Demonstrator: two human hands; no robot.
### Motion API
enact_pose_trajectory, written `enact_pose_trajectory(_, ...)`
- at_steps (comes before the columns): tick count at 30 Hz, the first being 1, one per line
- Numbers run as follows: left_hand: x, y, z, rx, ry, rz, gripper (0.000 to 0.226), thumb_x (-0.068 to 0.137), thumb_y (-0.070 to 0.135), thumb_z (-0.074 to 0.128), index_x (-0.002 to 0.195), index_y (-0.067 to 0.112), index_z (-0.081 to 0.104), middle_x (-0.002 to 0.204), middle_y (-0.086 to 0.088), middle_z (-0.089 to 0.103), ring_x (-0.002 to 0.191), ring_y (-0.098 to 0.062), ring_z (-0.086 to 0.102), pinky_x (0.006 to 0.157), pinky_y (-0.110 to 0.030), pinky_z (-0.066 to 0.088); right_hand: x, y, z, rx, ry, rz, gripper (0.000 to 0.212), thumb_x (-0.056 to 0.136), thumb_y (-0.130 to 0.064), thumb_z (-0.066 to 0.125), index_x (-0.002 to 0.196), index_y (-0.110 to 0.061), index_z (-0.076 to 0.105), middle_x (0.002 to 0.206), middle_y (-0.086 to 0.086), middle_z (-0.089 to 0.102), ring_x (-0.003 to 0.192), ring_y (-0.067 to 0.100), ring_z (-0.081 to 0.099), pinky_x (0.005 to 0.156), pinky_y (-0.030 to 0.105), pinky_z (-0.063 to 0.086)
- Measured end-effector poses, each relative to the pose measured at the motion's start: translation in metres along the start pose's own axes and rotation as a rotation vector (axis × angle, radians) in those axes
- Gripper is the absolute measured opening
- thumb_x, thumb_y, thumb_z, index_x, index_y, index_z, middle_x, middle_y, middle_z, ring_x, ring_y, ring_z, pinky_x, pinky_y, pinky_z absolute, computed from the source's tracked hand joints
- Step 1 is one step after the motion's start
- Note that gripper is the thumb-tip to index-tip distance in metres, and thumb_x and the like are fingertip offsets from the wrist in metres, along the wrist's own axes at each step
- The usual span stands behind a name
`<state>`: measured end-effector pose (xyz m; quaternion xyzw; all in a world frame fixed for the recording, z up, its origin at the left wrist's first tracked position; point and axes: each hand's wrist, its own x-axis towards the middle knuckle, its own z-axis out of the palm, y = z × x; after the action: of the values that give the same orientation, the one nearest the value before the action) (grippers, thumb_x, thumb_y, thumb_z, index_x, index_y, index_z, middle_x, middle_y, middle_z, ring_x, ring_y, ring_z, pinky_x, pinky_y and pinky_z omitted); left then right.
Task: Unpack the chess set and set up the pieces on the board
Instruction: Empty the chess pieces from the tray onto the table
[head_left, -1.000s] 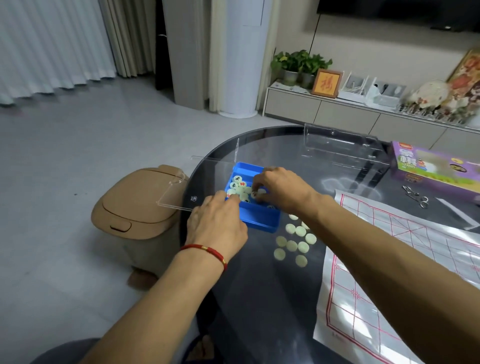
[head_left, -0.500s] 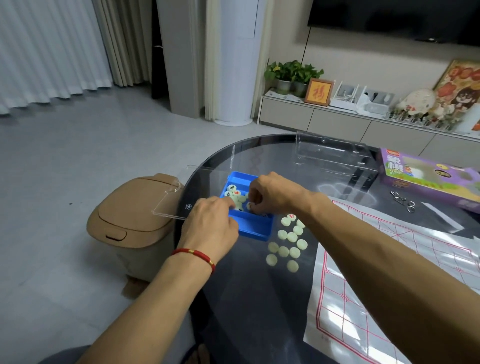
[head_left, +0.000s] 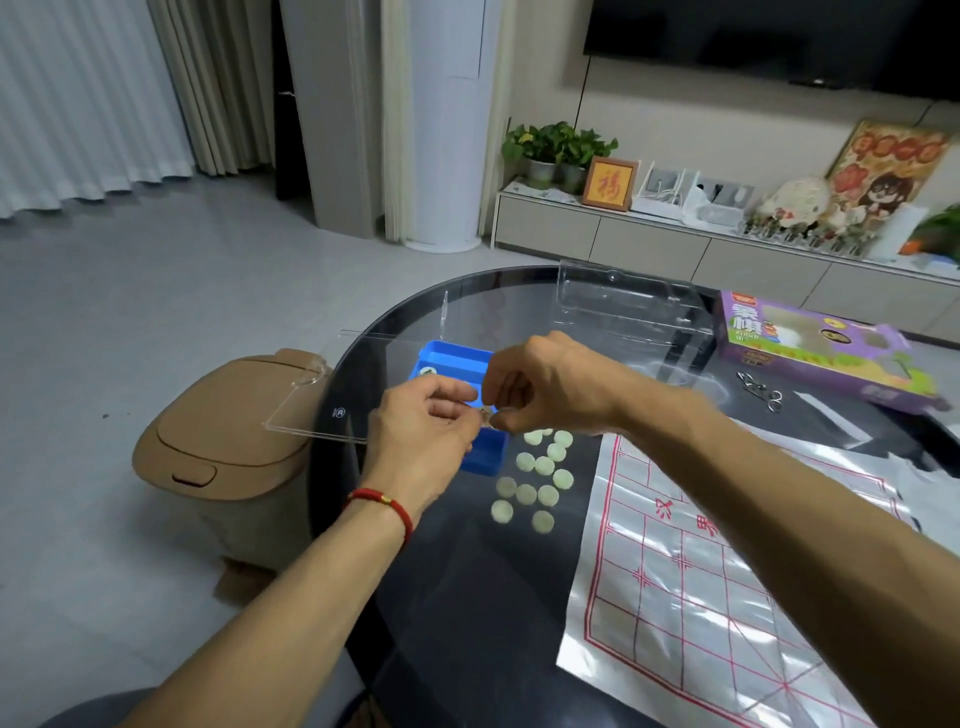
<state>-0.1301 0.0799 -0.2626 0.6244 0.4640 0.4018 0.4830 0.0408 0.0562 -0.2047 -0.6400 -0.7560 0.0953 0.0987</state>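
both hands, left hand (head_left: 426, 431) and right hand (head_left: 540, 384), have been lifted out of the tray (head_left: 452, 358) below, fingers pinched on a piece (head_left: 485, 414) between them, more pieces (head_left: 535, 478) being unpacked toward the board (head_left: 701, 597) beside the right.

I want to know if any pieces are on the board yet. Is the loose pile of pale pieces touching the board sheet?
Apart. The head view shows dark table between the pale pieces and the board sheet edge.

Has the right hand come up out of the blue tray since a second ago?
Yes. The right hand has lifted off the blue tray, now meeting the left hand above its near end.
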Motion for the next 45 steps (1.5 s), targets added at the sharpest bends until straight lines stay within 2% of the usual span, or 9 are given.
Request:
enact_pose_trajectory(4, -0.003, 0.002, 0.019, 0.266, -0.061, 0.224, 0.009, 0.084, 0.016, 0.078, 0.091, 0.021, 0.078, 0.078, 0.010, 0.072, 0.070, -0.004, 0.067, 0.072, -0.016, 0.055, -0.010, 0.051, -0.002, -0.023, 0.105, 0.143, 0.023, 0.078, -0.016, 0.077, 0.099, -0.021, 0.072, 0.090, -0.007, 0.073, 0.080, 0.008, 0.069, 0.074, 0.026, 0.058)
enact_pose_trajectory(8, 0.001, 0.005, 0.040, 0.534, -0.141, 0.526, 0.012, 0.089, 0.014, 0.072, 0.099, 0.016, 0.079, 0.090, 0.000, 0.070, 0.086, -0.015, 0.063, 0.082, -0.026, 0.051, -0.014, 0.084, 0.010, -0.048, 0.141, 0.244, 0.026, 0.084, -0.007, 0.076, 0.108, -0.013, 0.072, 0.103, 0.003, 0.074, 0.089, 0.016, 0.069, 0.080, 0.033, 0.060)
enact_pose_trajectory(12, 0.022, 0.018, 0.063, 0.676, -0.150, 0.595, 0.012, 0.093, 0.012, 0.065, 0.091, 0.013, 0.077, 0.089, -0.003, 0.065, 0.090, -0.020, 0.058, 0.082, -0.036, 0.050, -0.007, 0.102, 0.020, -0.089, 0.129, 0.258, 0.030, 0.085, -0.004, 0.074, 0.112, -0.014, 0.071, 0.108, 0.006, 0.072, 0.095, 0.019, 0.067, 0.083, 0.034, 0.059)
enact_pose_trajectory(18, 0.037, 0.029, 0.091, 0.842, -0.159, 0.543, 0.014, 0.095, 0.016, 0.064, 0.103, 0.025, 0.071, 0.093, 0.000, 0.053, 0.091, -0.021, 0.055, 0.083, -0.034, 0.051, -0.006, 0.116, 0.021, -0.105, 0.047, 0.270, 0.031, 0.084, -0.014, 0.078, 0.113, -0.016, 0.067, 0.107, 0.001, 0.069, 0.095, 0.021, 0.066, 0.081, 0.032, 0.059)
enact_pose_trajectory(25, 0.041, 0.021, 0.098, 1.005, -0.174, 0.426, 0.012, 0.095, 0.017, 0.063, 0.096, 0.023, 0.073, 0.100, -0.004, 0.044, 0.084, -0.023, 0.053, 0.077, -0.032, 0.050, -0.015, 0.116, 0.018, -0.091, 0.021, 0.234, 0.034, 0.083, -0.021, 0.080, 0.114, -0.015, 0.068, 0.107, 0.003, 0.069, 0.096, 0.021, 0.065, 0.081, 0.040, 0.059)
enact_pose_trajectory(30, 0.046, 0.016, 0.102, 1.002, -0.185, 0.402, 0.014, 0.091, 0.015, 0.069, 0.098, 0.025, 0.076, 0.107, -0.005, 0.049, 0.087, -0.024, 0.058, 0.078, -0.032, 0.052, -0.022, 0.116, 0.018, -0.111, 0.067, 0.196, 0.024, 0.085, -0.018, 0.079, 0.108, -0.017, 0.071, 0.102, 0.001, 0.069, 0.090, 0.019, 0.066, 0.078, 0.037, 0.059)
enact_pose_trajectory(35, 0.049, 0.013, 0.103, 0.936, -0.201, 0.362, 0.022, 0.091, 0.012, 0.068, 0.098, 0.031, 0.076, 0.107, -0.004, 0.053, 0.088, -0.022, 0.057, 0.072, -0.029, 0.043, -0.024, 0.114, 0.023, -0.165, 0.063, 0.204, 0.012, 0.090, -0.021, 0.071, 0.101, -0.022, 0.077, 0.096, 0.003, 0.073, 0.083, 0.024, 0.067, 0.073, 0.041, 0.060)
enact_pose_trajectory(40, 0.057, 0.025, 0.075, 0.858, -0.146, 0.392, 0.034, 0.089, 0.000, 0.064, 0.101, 0.029, 0.077, 0.106, -0.001, 0.071, 0.103, -0.023, 0.064, 0.086, -0.036, 0.054, -0.023, 0.106, 0.020, -0.075, 0.135, 0.206, 0.018, 0.088, -0.015, 0.069, 0.103, -0.024, 0.074, 0.095, -0.002, 0.073, 0.083, 0.020, 0.067, 0.073, 0.038, 0.060)
enact_pose_trajectory(45, 0.068, 0.011, 0.014, 0.913, -0.028, 0.286, 0.037, 0.085, 0.000, 0.064, 0.103, 0.029, 0.077, 0.112, -0.004, 0.072, 0.104, -0.028, 0.065, 0.093, -0.040, 0.053, -0.008, 0.065, 0.033, -0.049, 0.195, 0.106, 0.019, 0.087, -0.020, 0.066, 0.103, -0.028, 0.073, 0.094, -0.007, 0.073, 0.083, 0.018, 0.066, 0.073, 0.037, 0.057)
